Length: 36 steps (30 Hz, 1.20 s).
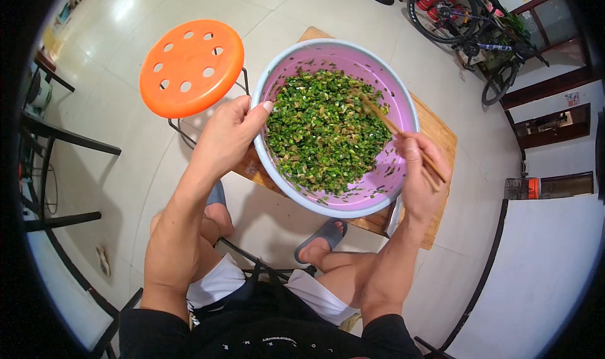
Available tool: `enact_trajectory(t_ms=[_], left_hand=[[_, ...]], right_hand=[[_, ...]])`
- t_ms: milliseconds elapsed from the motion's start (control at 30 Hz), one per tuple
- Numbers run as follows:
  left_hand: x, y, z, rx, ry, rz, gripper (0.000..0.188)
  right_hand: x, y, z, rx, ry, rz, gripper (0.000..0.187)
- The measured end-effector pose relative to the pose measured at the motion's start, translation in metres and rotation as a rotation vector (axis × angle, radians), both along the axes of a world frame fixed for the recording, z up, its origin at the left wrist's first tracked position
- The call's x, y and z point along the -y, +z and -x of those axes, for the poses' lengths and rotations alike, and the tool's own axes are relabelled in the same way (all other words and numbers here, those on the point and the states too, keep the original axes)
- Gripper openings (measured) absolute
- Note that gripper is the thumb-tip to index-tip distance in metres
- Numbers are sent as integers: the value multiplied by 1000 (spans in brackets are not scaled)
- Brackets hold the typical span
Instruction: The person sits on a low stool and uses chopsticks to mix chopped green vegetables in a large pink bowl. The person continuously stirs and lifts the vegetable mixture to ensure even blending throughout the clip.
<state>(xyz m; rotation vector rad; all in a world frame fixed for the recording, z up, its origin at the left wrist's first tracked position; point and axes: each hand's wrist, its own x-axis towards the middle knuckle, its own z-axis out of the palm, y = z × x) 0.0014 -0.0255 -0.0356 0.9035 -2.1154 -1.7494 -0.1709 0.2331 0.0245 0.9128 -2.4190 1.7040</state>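
**Desk:** What does the frame show?

**Photographer:** A seated person, seen from above, stirring chopped green filling [324, 129] in a large pink basin [403, 101]. The basin sits on a low wooden surface [438, 132] in the middle of the scene, just right of an orange plastic stool [191, 66].

**Desk:** And the hands?

**Photographer:** The left hand [227, 132] steadies the basin at its left rim, thumb hooked over the edge and fingers closed against the outer wall. The right hand [419, 170] has its fingers closed on a pair of chopsticks [394, 129], tips buried in the greens on the right side.

**Desk:** Which step is this?

**Photographer:** Mixing, by the look of it. The greens and paler bits appear fairly well blended, with flecks stuck to the near wall.

**Desk:** What would the next move need?

**Photographer:** Probably a sweep of the chopsticks through the heap while the left hand keeps the rim firm, so the basin does not tip or slide. A bicycle [479, 25] stands far right.
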Motion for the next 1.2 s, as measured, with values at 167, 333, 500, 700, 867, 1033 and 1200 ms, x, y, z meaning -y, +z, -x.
enact_trajectory(t_ms=[167,333,500,700,867,1033,1200], left_hand=[[-2,-5,0,-95,55,-10,44],[-3,-2,1,-78,49,5,44],[-7,12,-2,-15,63,-39,44],[-5,4,1,-54,63,2,44],[0,-5,1,-19,7,57,31],[-3,-7,4,-122,55,15,45],[-2,-8,3,-71,51,1,41]], right_hand=[[17,17,-34,-101,368,-216,11],[-21,35,-27,92,175,28,11],[-9,19,-4,56,-202,138,19],[31,-4,-3,79,-55,25,20],[55,-7,-19,-38,208,-17,18],[33,14,-33,-109,422,-100,17],[0,48,-40,13,573,-230,17]])
